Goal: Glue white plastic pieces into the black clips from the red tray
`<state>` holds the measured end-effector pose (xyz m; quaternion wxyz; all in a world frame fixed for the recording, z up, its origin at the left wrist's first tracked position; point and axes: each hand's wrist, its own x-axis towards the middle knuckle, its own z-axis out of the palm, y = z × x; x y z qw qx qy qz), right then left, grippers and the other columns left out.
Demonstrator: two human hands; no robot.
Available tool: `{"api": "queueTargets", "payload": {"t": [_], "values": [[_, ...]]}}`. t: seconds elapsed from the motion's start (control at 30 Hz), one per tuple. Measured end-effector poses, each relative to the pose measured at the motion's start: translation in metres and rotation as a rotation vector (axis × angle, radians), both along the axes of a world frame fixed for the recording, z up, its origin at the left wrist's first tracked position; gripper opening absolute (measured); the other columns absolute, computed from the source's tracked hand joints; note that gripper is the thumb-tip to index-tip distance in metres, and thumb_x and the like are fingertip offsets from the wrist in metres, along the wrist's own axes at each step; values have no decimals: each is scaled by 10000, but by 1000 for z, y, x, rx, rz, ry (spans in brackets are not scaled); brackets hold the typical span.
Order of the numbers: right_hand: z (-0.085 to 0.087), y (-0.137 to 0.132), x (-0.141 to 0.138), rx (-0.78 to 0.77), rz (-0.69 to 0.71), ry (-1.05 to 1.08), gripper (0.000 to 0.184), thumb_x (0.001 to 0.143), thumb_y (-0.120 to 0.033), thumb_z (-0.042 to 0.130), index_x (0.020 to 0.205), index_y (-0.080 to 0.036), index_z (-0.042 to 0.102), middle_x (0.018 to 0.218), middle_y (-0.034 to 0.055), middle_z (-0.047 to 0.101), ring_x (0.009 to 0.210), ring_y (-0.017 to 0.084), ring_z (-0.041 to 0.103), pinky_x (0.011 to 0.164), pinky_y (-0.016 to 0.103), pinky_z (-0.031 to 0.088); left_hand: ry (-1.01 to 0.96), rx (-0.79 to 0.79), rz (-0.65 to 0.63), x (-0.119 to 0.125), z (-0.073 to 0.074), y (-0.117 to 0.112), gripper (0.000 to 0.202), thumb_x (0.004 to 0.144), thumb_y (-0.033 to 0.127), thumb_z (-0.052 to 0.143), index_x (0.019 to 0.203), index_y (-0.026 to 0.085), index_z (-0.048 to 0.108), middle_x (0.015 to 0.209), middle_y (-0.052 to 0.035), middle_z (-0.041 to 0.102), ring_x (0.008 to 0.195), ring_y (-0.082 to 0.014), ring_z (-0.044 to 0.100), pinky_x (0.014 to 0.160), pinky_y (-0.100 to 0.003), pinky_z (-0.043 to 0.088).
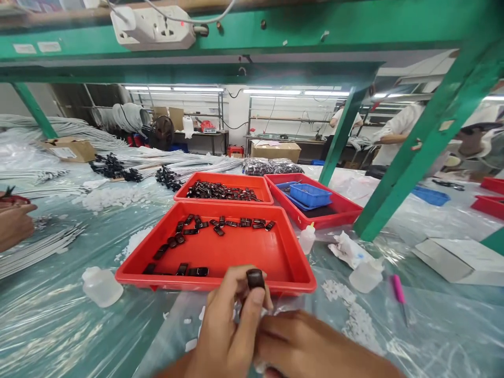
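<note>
Pinched between the thumb and fingers of my left hand [232, 320] is a small glossy black plastic part [255, 279], held just over the near rim of a red tray [232, 252]. My right hand [295, 341] is close against the left one, lower and to the right. Its fingers are curled and mostly hidden, so whatever they hold does not show. Inside the red tray, similar black parts [219, 223] lie in loose rows along the far, left and near sides.
Behind stands a second red tray [185, 198] heaped with black parts, and a third holding a blue basket [311, 195]. Plastic bottles [101, 286], a pink-handled screwdriver [398, 290] and a white box [464, 260] lie around. A green post [425, 142] rises at right. Another person's hand [16, 223] is at left.
</note>
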<state>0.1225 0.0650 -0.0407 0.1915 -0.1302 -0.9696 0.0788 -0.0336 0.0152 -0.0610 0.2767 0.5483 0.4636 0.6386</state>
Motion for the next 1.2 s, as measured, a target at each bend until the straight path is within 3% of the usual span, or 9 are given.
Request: {"api": "queueTargets", "payload": {"t": [0.07, 0.13, 0.23, 0.47, 0.7, 0.87, 1.07, 1.2], "values": [[28, 5, 16, -220, -10, 65, 159, 969, -109, 698, 986, -267, 708, 967, -57, 762, 837, 117, 738, 778, 171, 593, -32, -25, -28, -1, -2, 6, 367, 1108, 535, 449, 945, 250, 613, 764, 32, 621, 599, -131, 527, 615, -282, 436], [50, 10, 26, -381, -91, 225, 150, 1006, -149, 663, 1022, -284, 726, 930, -43, 748, 786, 126, 717, 718, 201, 585, 1, -28, -53, -1, -7, 7, 335, 1106, 507, 461, 965, 251, 626, 758, 30, 609, 634, -140, 541, 615, -282, 410], [62, 15, 28, -396, -211, 446, 122, 1044, -250, 632, 1039, -288, 749, 895, -10, 732, 803, 165, 711, 686, 251, 572, 142, 24, -59, -1, -15, 5, 238, 1080, 450, 510, 1059, 274, 668, 747, 24, 612, 656, -169, 569, 632, -299, 414], [49, 11, 22, -342, -204, 412, 115, 1027, -181, 632, 994, -245, 720, 897, 5, 726, 759, 153, 675, 662, 252, 549, 410, 133, -78, -8, -12, 8, 165, 1051, 279, 537, 1138, 274, 678, 886, 1, 729, 751, -183, 700, 693, -270, 529], [50, 13, 24, -264, -150, 421, 134, 1014, -140, 658, 1056, -245, 730, 922, 11, 740, 762, 146, 681, 662, 238, 566, 329, 66, -173, -7, -9, 9, 164, 1070, 288, 491, 1137, 266, 638, 910, 2, 746, 773, -186, 713, 718, -285, 520], [42, 13, 15, -329, -136, 494, 169, 997, -127, 657, 1004, -253, 770, 903, 26, 742, 770, 162, 711, 643, 237, 580, 330, 7, -200, -6, -12, 3, 179, 1092, 317, 442, 1129, 272, 612, 961, -11, 757, 783, -196, 695, 719, -297, 489], [30, 11, 3, -386, -191, 526, 183, 1027, -227, 647, 894, -246, 771, 855, 33, 714, 744, 165, 702, 648, 236, 571, 317, -168, -174, -3, -25, 1, 244, 1123, 363, 358, 1097, 252, 574, 682, 36, 562, 549, -166, 508, 564, -272, 370], [34, 12, 3, -355, -136, 461, 142, 1028, -189, 633, 980, -241, 756, 905, 28, 706, 774, 150, 696, 668, 230, 558, 351, -114, -171, -2, -24, 1, 205, 1107, 304, 371, 1125, 241, 566, 852, -15, 659, 712, -186, 609, 650, -283, 419]]}}
